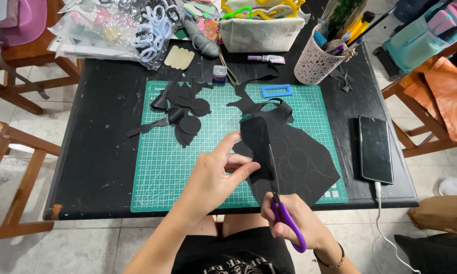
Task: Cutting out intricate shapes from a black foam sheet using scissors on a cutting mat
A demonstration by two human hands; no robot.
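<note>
The left hand (216, 170) pinches the black sheet (294, 157) at its nine o'clock edge over the green mat (162, 167); the right hand (289, 215) grips purple scissors (284, 213), blades in it. It looks light and floppy, best held near the cut.

Home craft table (101, 152), cutting mat (162, 172) (supplies piled)

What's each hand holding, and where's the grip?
Left hand pinches the black sheet at its left edge. Right hand holds the purple-handled scissors by the handle loops, blades in the sheet.
</note>
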